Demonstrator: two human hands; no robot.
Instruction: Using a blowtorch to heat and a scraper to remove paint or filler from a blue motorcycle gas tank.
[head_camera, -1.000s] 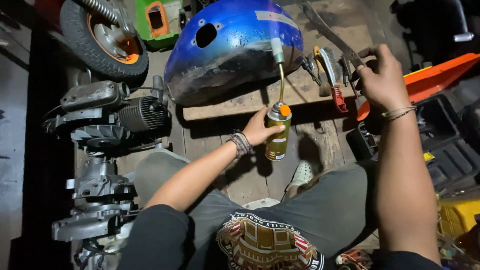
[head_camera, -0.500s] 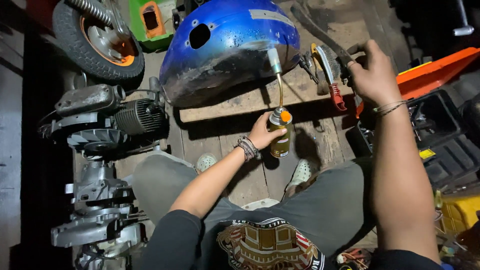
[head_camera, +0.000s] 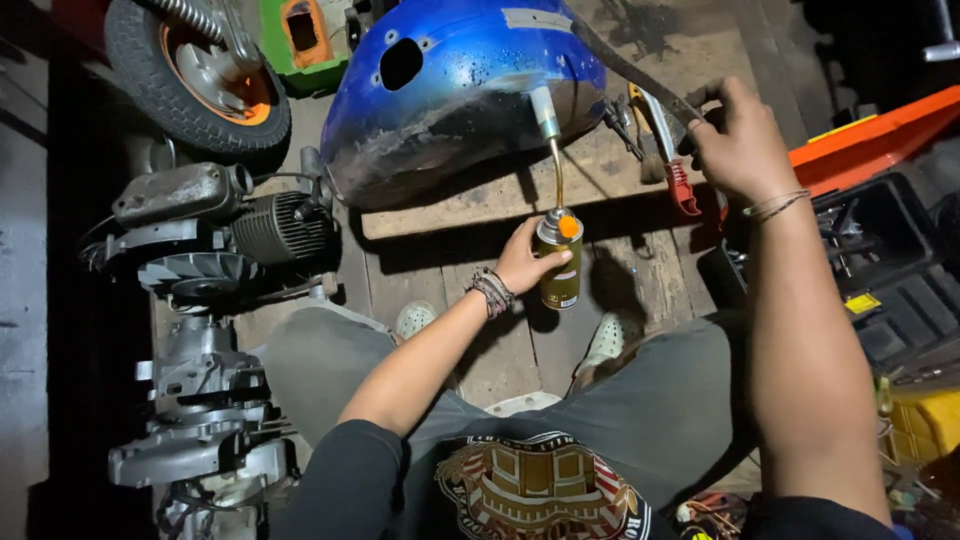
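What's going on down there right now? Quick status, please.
Left hand grips a gas torch can, nozzle at the blue metal panel. Right hand holds a long flat tool on the panel. Nothing between.

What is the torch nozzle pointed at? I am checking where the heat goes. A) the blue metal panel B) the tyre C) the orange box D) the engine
A: the left hand holds the gas torch upright, and its nozzle tip meets the scorched lower edge of the blue metal panel.
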